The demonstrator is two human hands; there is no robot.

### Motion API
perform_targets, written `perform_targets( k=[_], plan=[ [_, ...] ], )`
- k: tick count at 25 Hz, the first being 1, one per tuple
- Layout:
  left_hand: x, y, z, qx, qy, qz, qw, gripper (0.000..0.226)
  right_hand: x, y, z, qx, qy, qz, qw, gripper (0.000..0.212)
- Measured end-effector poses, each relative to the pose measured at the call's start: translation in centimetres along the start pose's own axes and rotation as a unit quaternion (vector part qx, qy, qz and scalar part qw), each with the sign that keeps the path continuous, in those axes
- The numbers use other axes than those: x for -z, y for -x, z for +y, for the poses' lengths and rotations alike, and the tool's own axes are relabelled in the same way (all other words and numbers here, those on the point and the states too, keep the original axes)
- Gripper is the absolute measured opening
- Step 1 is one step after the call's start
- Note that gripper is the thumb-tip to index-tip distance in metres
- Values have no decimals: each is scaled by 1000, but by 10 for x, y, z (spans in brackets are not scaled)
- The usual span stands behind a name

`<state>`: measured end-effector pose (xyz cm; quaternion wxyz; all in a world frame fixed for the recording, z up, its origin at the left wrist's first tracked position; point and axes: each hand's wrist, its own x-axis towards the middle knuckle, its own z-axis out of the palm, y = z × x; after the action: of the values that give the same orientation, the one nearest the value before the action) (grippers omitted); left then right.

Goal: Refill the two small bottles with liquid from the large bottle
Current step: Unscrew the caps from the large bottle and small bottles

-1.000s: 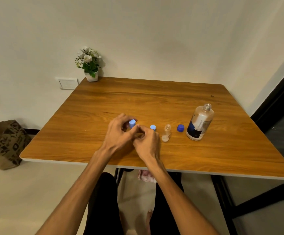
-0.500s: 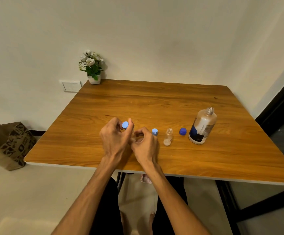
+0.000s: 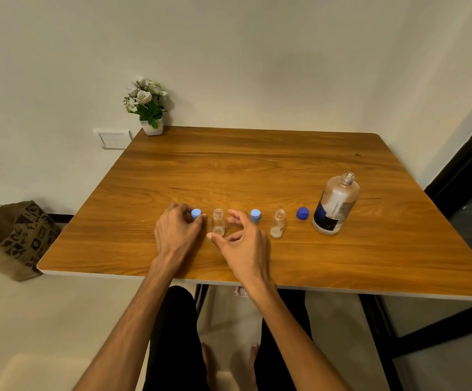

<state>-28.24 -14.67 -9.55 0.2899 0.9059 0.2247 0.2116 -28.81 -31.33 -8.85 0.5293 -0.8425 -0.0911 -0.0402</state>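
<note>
My arms are bare from the hands up as far as I can see, with no sleeves, watch or bracelet on either wrist. My left hand [image 3: 179, 232] and right hand [image 3: 244, 244] wear no rings or gloves. Veins and tendons stand out along both forearms. Below the table edge my legs are in black trousers [image 3: 172, 334], and my feet [image 3: 206, 359] are bare.

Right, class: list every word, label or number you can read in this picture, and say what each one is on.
Large bottle label: print too small and blurred to read.
Paper bag: dark pattern, perhaps letters, but not readable.
Nothing else carries text.
</note>
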Motion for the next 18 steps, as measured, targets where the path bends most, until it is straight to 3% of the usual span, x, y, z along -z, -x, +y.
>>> perform_targets(
  k=[4,8,11,13,15,18],
  plan=[
    [13,10,8,-38,70,26,996,61,35,16,8,16,-41,57,997,50],
    [22,28,60,-155,201,125,959,14,71,16,15,23,-104,123,987,22],
    [8,51,110,-212,237,93,943,13,101,15,17,49,-112,217,968,14],
    [-14,67,126,-224,237,48,944,20,125,10,26,27,-126,304,944,27],
    [-37,77,129,-195,221,7,956,37,149,-2,43,-8,-99,341,935,53],
    [-59,81,122,-144,184,-26,972,63,165,-27,67,-71,-31,253,964,97]
  ],
)
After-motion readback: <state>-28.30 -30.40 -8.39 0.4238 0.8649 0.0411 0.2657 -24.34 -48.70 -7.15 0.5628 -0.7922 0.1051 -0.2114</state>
